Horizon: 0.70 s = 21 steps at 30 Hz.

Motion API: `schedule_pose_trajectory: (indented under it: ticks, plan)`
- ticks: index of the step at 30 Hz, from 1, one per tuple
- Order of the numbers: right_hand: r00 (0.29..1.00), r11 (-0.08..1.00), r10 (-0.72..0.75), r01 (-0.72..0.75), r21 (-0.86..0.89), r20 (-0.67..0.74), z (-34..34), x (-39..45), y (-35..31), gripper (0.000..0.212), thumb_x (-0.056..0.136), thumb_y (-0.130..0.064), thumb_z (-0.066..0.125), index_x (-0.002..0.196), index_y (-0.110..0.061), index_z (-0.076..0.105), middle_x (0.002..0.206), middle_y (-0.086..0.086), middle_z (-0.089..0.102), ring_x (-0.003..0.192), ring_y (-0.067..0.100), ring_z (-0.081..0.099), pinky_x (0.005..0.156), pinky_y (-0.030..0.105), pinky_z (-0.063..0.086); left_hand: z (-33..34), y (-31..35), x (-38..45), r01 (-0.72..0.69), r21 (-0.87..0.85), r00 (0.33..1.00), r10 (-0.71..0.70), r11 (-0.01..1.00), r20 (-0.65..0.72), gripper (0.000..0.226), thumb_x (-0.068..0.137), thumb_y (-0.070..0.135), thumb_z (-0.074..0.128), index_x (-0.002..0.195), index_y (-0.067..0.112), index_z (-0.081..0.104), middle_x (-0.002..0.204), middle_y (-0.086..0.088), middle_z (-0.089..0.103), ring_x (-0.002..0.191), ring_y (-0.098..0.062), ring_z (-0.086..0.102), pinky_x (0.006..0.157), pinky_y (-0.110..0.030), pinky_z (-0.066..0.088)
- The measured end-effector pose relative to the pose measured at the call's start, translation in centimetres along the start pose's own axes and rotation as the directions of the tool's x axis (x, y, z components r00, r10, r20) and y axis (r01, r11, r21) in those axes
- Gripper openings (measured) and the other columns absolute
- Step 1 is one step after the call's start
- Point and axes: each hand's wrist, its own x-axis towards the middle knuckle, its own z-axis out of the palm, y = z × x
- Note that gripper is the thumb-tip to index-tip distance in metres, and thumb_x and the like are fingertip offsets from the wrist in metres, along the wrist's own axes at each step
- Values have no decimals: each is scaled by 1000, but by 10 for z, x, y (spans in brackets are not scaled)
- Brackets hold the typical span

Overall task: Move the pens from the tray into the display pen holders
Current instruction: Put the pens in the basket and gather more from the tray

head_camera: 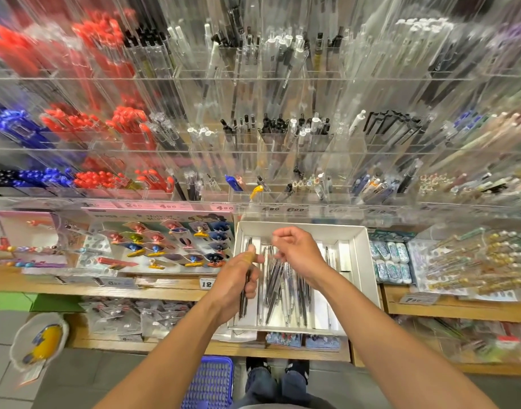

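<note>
A white cardboard tray [361,255] sits on the wooden shelf and holds several dark and clear pens [285,293]. My left hand [238,278] hovers over the tray's left side and grips a small bunch of dark pens [243,302] upright. My right hand [297,252] is above the tray's middle with its fingers curled; whether it pinches a thin clear pen is blurred. Clear acrylic display pen holders [271,160] rise in tiers behind the tray, stocked with red, blue, black and white pens.
Left of the tray lies a carded display of colourful clips [170,243]. Packs of erasers [390,261] and beaded pens [471,261] lie to the right. A blue basket [209,382] stands on the floor by my feet. Price labels line the shelf edge.
</note>
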Motion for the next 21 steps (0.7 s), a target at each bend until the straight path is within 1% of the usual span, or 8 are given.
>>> schedule_pose_trajectory:
  ticks: [1, 3, 5, 6, 9, 14, 17, 21]
  plan:
    - [999, 988, 26, -33, -150, -45, -3, 3, 11, 7, 94, -21, 61, 101, -19, 59, 102, 0, 63, 79, 13, 63, 63, 19, 47, -2, -1, -1, 6, -12, 1000, -6, 1000, -6, 41, 100, 49, 46, 103, 9, 57, 59, 5, 45, 47, -9, 33, 45, -23, 29]
    - [995, 909, 92, -96, -406, -30, -5, 7, 36, 19, 95, -23, 60, 113, -17, 57, 102, -5, 59, 80, 9, 58, 65, 19, 43, -5, -4, -2, 6, -37, 1000, -7, 999, -30, 36, 101, 44, 47, 104, 8, 55, 59, 5, 45, 48, -8, 34, 45, -22, 31]
    - [986, 839, 164, -131, -528, 15, -2, 7, 58, 33, 95, -25, 60, 125, -14, 52, 95, -7, 59, 71, 5, 56, 68, 21, 43, -8, -6, -2, -3, -57, 998, 0, 998, -56, 30, 103, 37, 46, 103, 8, 55, 60, 5, 48, 48, -8, 37, 46, -22, 33]
    - [983, 820, 181, -140, -555, 20, 1, 7, 65, 37, 95, -26, 60, 128, -13, 49, 90, -8, 57, 68, 4, 55, 66, 20, 43, -9, -6, -2, -5, -60, 998, 1, 998, -66, 27, 104, 34, 45, 103, 9, 54, 61, 4, 50, 49, -8, 38, 47, -22, 33]
    - [985, 796, 168, -155, -585, -32, 10, 10, 77, 37, 95, -28, 60, 128, -13, 48, 90, -4, 58, 67, 6, 56, 55, 20, 39, -8, -8, -1, 8, -55, 996, -13, 998, -92, 23, 105, 29, 45, 102, 9, 54, 63, 3, 52, 50, -9, 38, 49, -24, 32]
    - [995, 772, 90, -95, -628, -40, 18, 9, 85, 17, 97, -32, 55, 102, -18, 49, 79, -4, 57, 67, 10, 53, 62, 28, 47, -5, -13, 0, 18, -48, 995, -22, 999, -98, 11, 102, 22, 53, 102, 11, 53, 60, 5, 54, 48, -9, 40, 47, -23, 33]
    - [995, 834, 102, -92, -545, -12, 12, 5, 79, 13, 98, -30, 55, 98, -19, 48, 76, -4, 56, 62, 8, 52, 59, 23, 44, -3, -14, 1, 17, -37, 996, -20, 999, -89, 8, 99, 18, 58, 100, 12, 54, 63, 3, 51, 49, -9, 37, 47, -23, 33]
    - [998, 923, 57, -63, -381, -28, 1, -5, 60, 15, 93, -35, 62, 95, -22, 54, 90, -5, 63, 81, 8, 61, 66, 19, 45, 1, -13, 0, -12, -39, 997, 9, 999, -74, 24, 90, 18, 70, 104, 11, 53, 62, 5, 50, 47, -9, 31, 44, -23, 30]
